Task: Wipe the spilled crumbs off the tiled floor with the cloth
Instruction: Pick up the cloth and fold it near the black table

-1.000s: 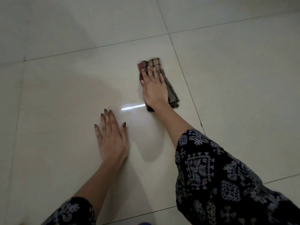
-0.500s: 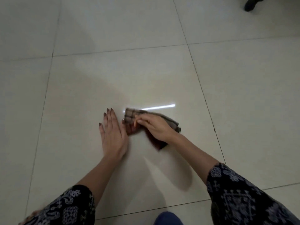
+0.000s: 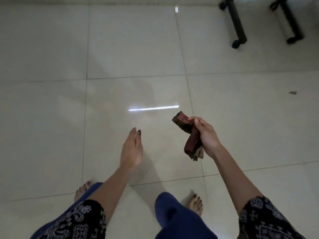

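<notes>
My right hand (image 3: 206, 134) is raised above the pale tiled floor (image 3: 51, 118) and grips a folded dark red and brown checked cloth (image 3: 189, 137), whose ends stick out above and below my fist. My left hand (image 3: 132, 149) hovers lower and to the left, held edge-on with straight fingers and nothing in it. A small dark speck of debris (image 3: 293, 92) lies on a tile at the far right. No other crumbs show on the tiles around my hands.
Black chair or stand legs with castors (image 3: 239, 23) stand at the top right. My bare feet (image 3: 196, 203) and blue trouser legs are at the bottom. A bright streak of reflected light (image 3: 153, 108) lies on the centre tile.
My right hand swept the cloth left to my left hand, then lifted it off the floor. My left hand also rose off the tile. The view pulled back and up.
</notes>
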